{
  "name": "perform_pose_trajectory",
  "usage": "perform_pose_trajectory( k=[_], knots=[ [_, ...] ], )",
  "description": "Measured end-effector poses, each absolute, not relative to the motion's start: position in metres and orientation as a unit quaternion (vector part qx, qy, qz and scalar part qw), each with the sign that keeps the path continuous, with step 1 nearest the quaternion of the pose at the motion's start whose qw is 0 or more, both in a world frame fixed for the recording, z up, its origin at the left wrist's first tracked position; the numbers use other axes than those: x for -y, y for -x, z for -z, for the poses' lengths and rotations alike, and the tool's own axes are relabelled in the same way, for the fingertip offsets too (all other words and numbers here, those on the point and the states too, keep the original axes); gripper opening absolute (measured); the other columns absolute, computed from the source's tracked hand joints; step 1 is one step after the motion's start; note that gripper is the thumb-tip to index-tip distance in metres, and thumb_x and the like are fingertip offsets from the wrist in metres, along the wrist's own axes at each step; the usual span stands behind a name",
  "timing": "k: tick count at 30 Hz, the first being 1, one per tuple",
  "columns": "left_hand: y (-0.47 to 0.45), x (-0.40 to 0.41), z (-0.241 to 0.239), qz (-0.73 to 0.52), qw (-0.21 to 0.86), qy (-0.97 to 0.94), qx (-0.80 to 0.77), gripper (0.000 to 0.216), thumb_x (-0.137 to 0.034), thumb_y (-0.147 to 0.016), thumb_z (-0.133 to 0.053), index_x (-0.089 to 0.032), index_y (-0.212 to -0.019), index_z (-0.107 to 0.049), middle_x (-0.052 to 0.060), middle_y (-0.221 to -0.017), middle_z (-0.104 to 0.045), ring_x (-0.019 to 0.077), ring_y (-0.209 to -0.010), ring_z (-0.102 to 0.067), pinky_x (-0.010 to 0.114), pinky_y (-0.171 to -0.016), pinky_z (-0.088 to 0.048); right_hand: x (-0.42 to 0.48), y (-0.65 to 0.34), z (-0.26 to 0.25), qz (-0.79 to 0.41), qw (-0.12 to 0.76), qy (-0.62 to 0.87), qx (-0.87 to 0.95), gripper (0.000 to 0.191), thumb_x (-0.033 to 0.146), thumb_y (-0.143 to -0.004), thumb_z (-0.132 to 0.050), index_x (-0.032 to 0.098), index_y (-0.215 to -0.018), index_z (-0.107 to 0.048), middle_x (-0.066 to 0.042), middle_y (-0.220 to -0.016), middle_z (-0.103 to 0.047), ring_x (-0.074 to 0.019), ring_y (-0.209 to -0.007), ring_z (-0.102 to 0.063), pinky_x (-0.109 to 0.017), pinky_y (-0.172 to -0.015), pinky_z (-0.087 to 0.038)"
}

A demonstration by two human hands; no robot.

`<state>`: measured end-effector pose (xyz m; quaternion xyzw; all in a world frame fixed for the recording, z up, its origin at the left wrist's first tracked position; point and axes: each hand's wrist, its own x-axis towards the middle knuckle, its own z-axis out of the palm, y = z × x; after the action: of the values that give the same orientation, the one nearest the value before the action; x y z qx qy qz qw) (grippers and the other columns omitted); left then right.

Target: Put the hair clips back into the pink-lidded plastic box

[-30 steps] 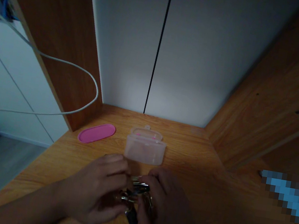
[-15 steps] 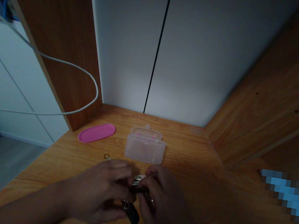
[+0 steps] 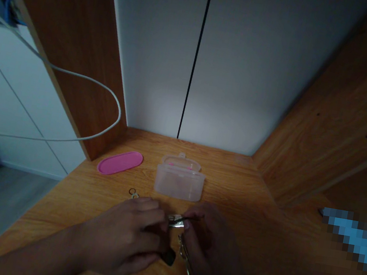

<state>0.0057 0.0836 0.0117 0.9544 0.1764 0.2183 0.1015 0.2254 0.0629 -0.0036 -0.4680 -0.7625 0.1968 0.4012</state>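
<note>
One silvery piece [image 3: 176, 221] pinched in right fingers [image 3: 192, 242], dark piece [image 3: 169, 256] gripped in left fingers [image 3: 149, 241], translucent box [image 3: 179, 184] beyond

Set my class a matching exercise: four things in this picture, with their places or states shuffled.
1. Pink oblong plastic tray
2. Translucent plastic box
3. Long white cable
4. Shiny silver metal piece

A. Between left hand and right hand
B. Looped before a brown wooden panel
C. Lying flat on the desk
D. Lid open

Pairs: 1-C, 2-D, 3-B, 4-A
</note>
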Motion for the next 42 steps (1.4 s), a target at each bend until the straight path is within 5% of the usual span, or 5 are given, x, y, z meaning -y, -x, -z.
perform_pose_trajectory(
  k=[10,18,26,34,42],
  knots=[
    [-0.014,-0.078,-0.013,-0.224,0.047,-0.957,-0.18,0.012,-0.022,-0.096,-0.055,-0.018,-0.097,-0.067,0.005,-0.092,-0.067,0.0208,-0.086,-0.058,0.035,-0.075,-0.047,-0.064,-0.225,0.004,-0.227,0.424,0.462,0.745,0.01,0.019,-0.092,-0.05,0.021,-0.092,-0.059,-0.003,-0.084,-0.064,-0.0178,-0.076,-0.062,-0.03,-0.07,-0.05],
    [-0.008,-0.078,-0.013,-0.355,0.162,-0.898,-0.204,0.016,-0.008,-0.091,-0.048,-0.018,-0.1,-0.057,0.005,-0.084,-0.067,0.0174,-0.075,-0.058,0.03,-0.068,-0.046,-0.059,-0.226,0.004,-0.233,0.478,0.482,0.696,0.017,0.027,-0.1,-0.042,0.025,-0.104,-0.059,-0.004,-0.091,-0.067,-0.0189,-0.083,-0.066,-0.029,-0.073,-0.054],
    [-0.001,-0.082,-0.001,-0.427,0.197,-0.841,-0.269,0.02,-0.013,-0.099,-0.039,-0.019,-0.106,-0.057,0.004,-0.085,-0.062,0.0146,-0.076,-0.058,0.025,-0.067,-0.045,-0.062,-0.228,-0.002,-0.244,0.471,0.407,0.744,0.028,0.021,-0.1,-0.044,0.03,-0.12,-0.061,-0.003,-0.105,-0.064,-0.016,-0.096,-0.064,-0.027,-0.083,-0.053],
    [-0.002,-0.081,-0.005,-0.469,0.189,-0.824,-0.254,0.042,-0.006,-0.096,-0.045,-0.019,-0.134,-0.057,0.008,-0.1,-0.064,0.0167,-0.089,-0.062,0.027,-0.073,-0.053,-0.067,-0.231,0.003,-0.246,0.493,0.432,0.715,0.028,0.023,-0.097,-0.055,0.035,-0.12,-0.066,-0.002,-0.111,-0.071,-0.0169,-0.101,-0.068,-0.029,-0.086,-0.056],
    [-0.001,-0.088,-0.003,-0.504,0.138,-0.815,-0.25,0.047,0.0,-0.089,-0.057,-0.021,-0.13,-0.06,0.006,-0.094,-0.07,0.0169,-0.085,-0.064,0.03,-0.072,-0.053,-0.068,-0.23,0.009,-0.327,0.496,0.48,0.645,0.015,0.034,-0.096,-0.057,0.027,-0.101,-0.07,-0.003,-0.1,-0.076,-0.0191,-0.095,-0.071,-0.031,-0.083,-0.058]
  ],
)
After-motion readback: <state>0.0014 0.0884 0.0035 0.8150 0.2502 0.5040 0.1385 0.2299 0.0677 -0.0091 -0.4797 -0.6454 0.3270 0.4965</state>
